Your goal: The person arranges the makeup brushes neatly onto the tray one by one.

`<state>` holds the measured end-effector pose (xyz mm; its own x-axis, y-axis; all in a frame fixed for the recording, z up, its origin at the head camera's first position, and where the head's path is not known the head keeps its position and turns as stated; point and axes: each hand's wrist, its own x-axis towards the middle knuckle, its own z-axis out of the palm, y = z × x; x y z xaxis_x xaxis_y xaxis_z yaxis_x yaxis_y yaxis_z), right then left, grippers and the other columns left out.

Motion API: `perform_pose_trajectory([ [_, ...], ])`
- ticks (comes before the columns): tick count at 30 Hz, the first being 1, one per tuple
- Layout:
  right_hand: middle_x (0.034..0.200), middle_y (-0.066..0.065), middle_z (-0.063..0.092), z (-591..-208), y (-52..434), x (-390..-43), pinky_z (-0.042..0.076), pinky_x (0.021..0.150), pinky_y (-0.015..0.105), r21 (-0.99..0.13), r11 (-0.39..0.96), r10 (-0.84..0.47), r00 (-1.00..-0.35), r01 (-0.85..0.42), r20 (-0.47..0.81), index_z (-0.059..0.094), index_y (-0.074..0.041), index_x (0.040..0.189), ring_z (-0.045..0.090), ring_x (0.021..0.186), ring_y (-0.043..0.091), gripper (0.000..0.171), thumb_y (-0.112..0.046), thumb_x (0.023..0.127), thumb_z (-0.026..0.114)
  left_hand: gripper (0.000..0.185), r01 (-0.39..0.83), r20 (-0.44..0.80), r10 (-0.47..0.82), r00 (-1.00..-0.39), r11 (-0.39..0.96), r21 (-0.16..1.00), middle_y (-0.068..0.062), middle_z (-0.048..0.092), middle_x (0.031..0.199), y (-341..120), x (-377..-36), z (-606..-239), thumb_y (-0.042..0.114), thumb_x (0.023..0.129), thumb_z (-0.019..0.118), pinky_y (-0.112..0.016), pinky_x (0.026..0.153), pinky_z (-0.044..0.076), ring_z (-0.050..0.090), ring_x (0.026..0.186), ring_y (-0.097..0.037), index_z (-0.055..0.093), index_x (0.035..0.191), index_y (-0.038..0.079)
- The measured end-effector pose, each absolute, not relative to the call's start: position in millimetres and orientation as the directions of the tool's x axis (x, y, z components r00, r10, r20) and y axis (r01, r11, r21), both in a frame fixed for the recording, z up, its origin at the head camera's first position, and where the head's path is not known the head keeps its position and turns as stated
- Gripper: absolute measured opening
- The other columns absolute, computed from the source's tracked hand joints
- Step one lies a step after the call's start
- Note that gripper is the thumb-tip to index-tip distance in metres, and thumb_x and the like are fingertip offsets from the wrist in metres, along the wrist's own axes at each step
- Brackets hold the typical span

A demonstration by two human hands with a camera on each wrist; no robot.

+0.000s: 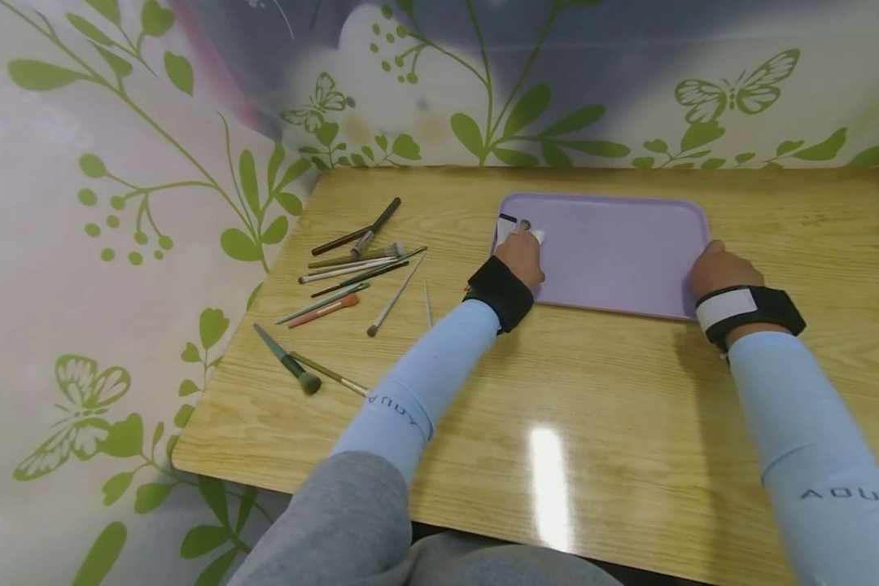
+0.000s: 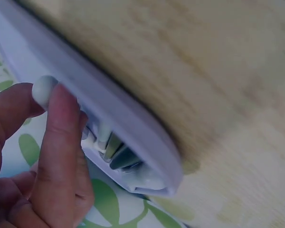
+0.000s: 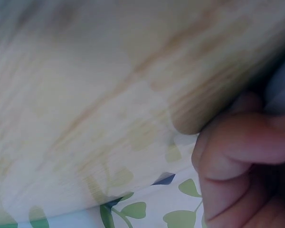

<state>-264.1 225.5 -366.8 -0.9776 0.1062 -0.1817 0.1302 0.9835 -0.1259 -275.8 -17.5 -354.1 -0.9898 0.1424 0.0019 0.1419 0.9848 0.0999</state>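
Observation:
A light purple tray [image 1: 615, 252] lies on the wooden table. My left hand [image 1: 522, 259] is over its left end. In the left wrist view the thumb and fingers pinch a small white thing with a rounded end [image 2: 44, 90]; the rest of it is hidden by the fingers, and I cannot tell its kind. Beside that hand, in the tray, are a white item with a dark band [image 1: 507, 227] and a brush tip [image 1: 525, 225]. My right hand [image 1: 725, 268] grips the tray's right edge, fingers curled at the rim.
Several makeup brushes lie left of the tray, among them a coral brush [image 1: 325, 311], a green-handled brush [image 1: 289, 360] and a dark brush [image 1: 376, 228]. A patterned wall [image 1: 410, 89] borders the table [image 1: 601, 391] at the back and left.

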Motion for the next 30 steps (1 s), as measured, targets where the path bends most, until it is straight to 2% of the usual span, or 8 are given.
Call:
perform_pose_trajectory([
  [7, 0.069, 0.031, 0.049, -367, 229, -267, 0.037, 0.042, 0.037, -0.14, 0.983, 0.097, -0.982, 0.12, -0.162, 0.033, 0.013, 0.093, 0.049, 0.053, 0.031, 0.023, -0.005, 0.087, 0.022, 0.016, 0.19, 0.062, 0.189, -0.98, 0.982, 0.013, -0.004, 0.063, 0.083, -16, -265, -354, 0.014, 0.083, 0.045, -0.027, 0.058, 0.049, 0.06, 0.074, -0.014, 0.058, 0.091, 0.008],
  [11, 0.069, 0.031, 0.049, -367, 229, -267, 0.037, 0.042, 0.037, -0.138, 0.983, 0.1, -0.982, 0.122, -0.159, 0.033, 0.013, 0.092, 0.049, 0.053, 0.032, 0.022, -0.005, 0.087, 0.022, 0.022, 0.215, 0.071, 0.217, -0.974, 0.976, -0.031, -0.001, 0.063, 0.078, -16, -263, -354, 0.011, 0.086, 0.039, -0.026, 0.052, 0.048, 0.06, 0.067, -0.011, 0.06, 0.083, 0.011],
  [16, 0.067, 0.031, 0.049, -366, 226, -265, 0.037, 0.042, 0.037, -0.124, 0.987, 0.085, -0.984, 0.105, -0.154, 0.033, 0.014, 0.091, 0.049, 0.052, 0.032, 0.021, -0.004, 0.087, 0.023, 0.024, 0.223, 0.073, 0.225, -0.972, 0.974, -0.043, 0.001, 0.063, 0.076, -15, -264, -355, 0.011, 0.087, 0.038, -0.026, 0.05, 0.047, 0.059, 0.064, -0.011, 0.061, 0.08, 0.013],
  [20, 0.068, 0.032, 0.049, -367, 226, -264, 0.037, 0.042, 0.037, -0.127, 0.986, 0.085, -0.984, 0.105, -0.155, 0.034, 0.014, 0.091, 0.05, 0.053, 0.032, 0.022, -0.004, 0.087, 0.022, 0.026, 0.228, 0.098, 0.237, -0.966, 0.969, -0.099, 0.002, 0.063, 0.073, -15, -264, -357, 0.011, 0.088, 0.037, -0.026, 0.047, 0.047, 0.059, 0.06, -0.009, 0.061, 0.079, 0.014],
  [23, 0.069, 0.032, 0.049, -367, 226, -264, 0.037, 0.042, 0.037, -0.135, 0.984, 0.094, -0.983, 0.116, -0.159, 0.034, 0.014, 0.092, 0.049, 0.053, 0.032, 0.022, -0.005, 0.087, 0.022, 0.02, 0.253, 0.078, 0.261, -0.962, 0.963, -0.095, 0.0, 0.063, 0.077, -19, -266, -355, 0.016, 0.086, 0.042, -0.027, 0.05, 0.048, 0.06, 0.064, -0.011, 0.061, 0.082, 0.013],
  [27, 0.068, 0.031, 0.049, -367, 226, -263, 0.036, 0.041, 0.036, -0.15, 0.982, 0.091, -0.983, 0.116, -0.161, 0.034, 0.014, 0.093, 0.048, 0.052, 0.03, 0.023, -0.005, 0.088, 0.022, 0.015, 0.315, 0.042, 0.316, -0.948, 0.949, -0.029, -0.005, 0.061, 0.087, -41, -270, -336, 0.022, 0.081, 0.053, -0.03, 0.06, 0.049, 0.06, 0.077, -0.017, 0.061, 0.088, 0.012],
  [30, 0.068, 0.031, 0.048, -366, 228, -263, 0.035, 0.04, 0.036, -0.163, 0.981, 0.083, -0.986, 0.106, -0.147, 0.034, 0.014, 0.092, 0.047, 0.052, 0.03, 0.023, -0.005, 0.087, 0.021, 0.017, 0.376, -0.003, 0.376, -0.927, 0.926, -0.008, -0.008, 0.059, 0.093, -71, -272, -314, 0.016, 0.078, 0.054, -0.032, 0.066, 0.048, 0.057, 0.086, -0.02, 0.06, 0.093, 0.011],
])
